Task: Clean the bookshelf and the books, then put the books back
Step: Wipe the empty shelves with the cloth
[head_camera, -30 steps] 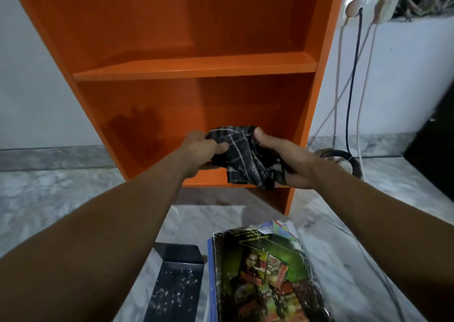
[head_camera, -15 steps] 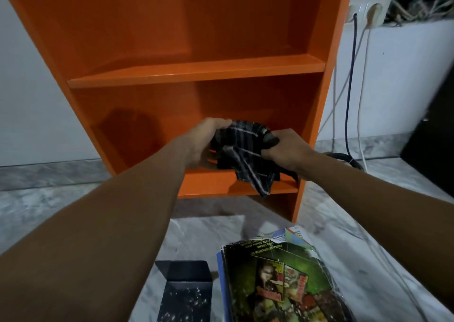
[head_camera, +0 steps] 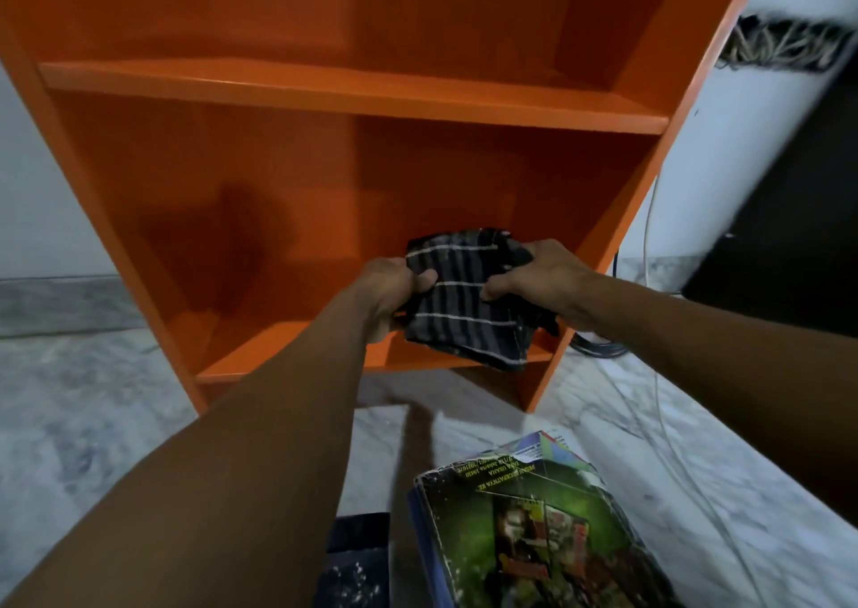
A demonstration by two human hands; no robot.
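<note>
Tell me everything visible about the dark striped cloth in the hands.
The dark grey fabric cloth with thin white stripes is bunched and folded, not spread flat. The left hand grips its left edge, thumb on top; the right hand grips its upper right side. It hangs before the lowest compartment of the orange wooden bookshelf, its lower corner drooping over the bottom board's front edge. Whether it touches that board cannot be told.

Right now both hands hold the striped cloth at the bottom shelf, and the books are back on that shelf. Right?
No. The left hand and right hand do hold the cloth at the bottom shelf, but the books lie on the floor in front of it, as the head view shows.
</note>
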